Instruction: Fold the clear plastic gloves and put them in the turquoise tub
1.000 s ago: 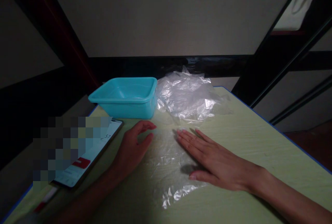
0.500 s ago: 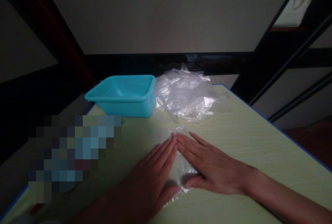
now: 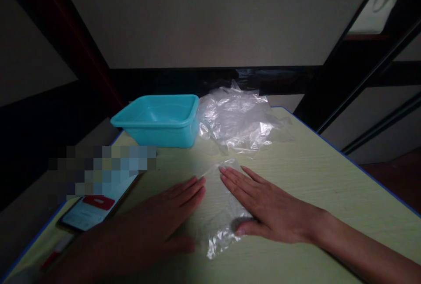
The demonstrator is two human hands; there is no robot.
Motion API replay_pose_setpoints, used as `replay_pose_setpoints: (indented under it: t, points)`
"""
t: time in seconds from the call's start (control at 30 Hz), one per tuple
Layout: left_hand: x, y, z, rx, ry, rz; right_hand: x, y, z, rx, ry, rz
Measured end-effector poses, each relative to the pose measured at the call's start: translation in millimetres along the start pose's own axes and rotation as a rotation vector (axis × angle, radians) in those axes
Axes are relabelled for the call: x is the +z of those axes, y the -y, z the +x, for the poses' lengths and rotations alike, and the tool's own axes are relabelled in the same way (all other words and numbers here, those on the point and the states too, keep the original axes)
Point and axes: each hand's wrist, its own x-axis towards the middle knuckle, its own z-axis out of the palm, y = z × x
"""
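A clear plastic bag (image 3: 219,213) lies flat on the pale green table (image 3: 315,174), its crinkled end toward me. My right hand (image 3: 259,200) rests on the bag's right side with fingers stretched out and thumb apart. On the left side my left hand (image 3: 171,218) is spread, fingertips at the bag's left edge and thumb apart; nothing is held in it. Beyond the hands sits a heap of crumpled clear plastic bags (image 3: 237,119).
An open turquoise basin (image 3: 158,137) stands at the back left, beside the heap. A phone (image 3: 87,218), partly pixelated, lies at the left edge, with a red-and-white object (image 3: 54,255) nearer me. A wall panel (image 3: 213,20) rises behind the table.
My left hand has moved left, away from my right hand, uncovering more of the flat bag. My right hand has barely moved. More of the phone now shows.
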Motion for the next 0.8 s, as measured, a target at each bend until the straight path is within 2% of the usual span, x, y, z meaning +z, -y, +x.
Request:
replay_pose_setpoints:
  t: [0.13, 0.3, 0.47, 0.57, 0.63, 0.73, 0.8]
  points:
    - [-0.8, 19.6, -8.4, 0.016, -0.066, 0.019, -0.6, -0.1, 0.1, 0.000, 0.004, 0.018]
    - [-13.2, 29.9, -14.7, -0.053, -0.077, -0.054, -1.5, 0.2, -1.0, -0.003, 0.012, -0.008]
    - [-18.0, 40.9, -17.9, -0.021, -0.200, -0.085, -2.4, 1.2, -0.7, -0.005, 0.006, -0.011]
    - [-17.1, 38.8, -10.6, -0.025, -0.280, -0.111, -5.4, 0.5, -1.2, -0.011, 0.012, -0.023]
    - [-15.4, 32.7, -2.4, -0.010, -0.373, -0.140, -10.3, -0.9, -3.7, -0.043, -0.020, -0.039]
    - [-10.1, 22.5, 9.1, 0.025, -0.411, -0.173, -21.7, -2.6, -11.5, -0.135, -0.093, -0.101]
    - [-4.8, 18.1, 14.2, 0.017, -0.425, -0.199, -29.4, -1.9, -18.5, -0.198, -0.097, -0.140]
